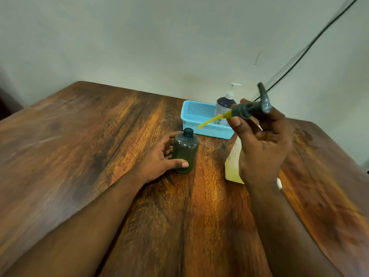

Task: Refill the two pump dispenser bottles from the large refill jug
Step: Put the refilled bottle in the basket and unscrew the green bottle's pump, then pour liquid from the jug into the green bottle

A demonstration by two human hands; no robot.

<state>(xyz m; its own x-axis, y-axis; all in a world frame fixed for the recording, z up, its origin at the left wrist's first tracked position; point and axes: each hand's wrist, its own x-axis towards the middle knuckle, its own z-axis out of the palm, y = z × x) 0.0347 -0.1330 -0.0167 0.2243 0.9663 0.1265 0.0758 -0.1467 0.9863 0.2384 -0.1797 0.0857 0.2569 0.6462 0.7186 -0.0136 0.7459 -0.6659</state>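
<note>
A dark green bottle (185, 149) stands upright and uncapped at the middle of the wooden table (79, 146). My left hand (159, 158) wraps around its lower body, thumb across the front. My right hand (263, 146) is raised to the right and holds the grey pump head (251, 108), whose yellow dip tube (211, 121) points left toward the basket. A second pump bottle (224, 106), dark with a white pump, stands in the blue basket (196, 114). The pale refill jug (232, 164) with yellowish liquid sits behind my right hand, mostly hidden.
The table's back edge meets a pale wall. A black cable (311, 45) runs diagonally down the wall toward the basket. The table's right edge falls away near my right forearm. A small white object (279, 183) peeks out beside my right wrist.
</note>
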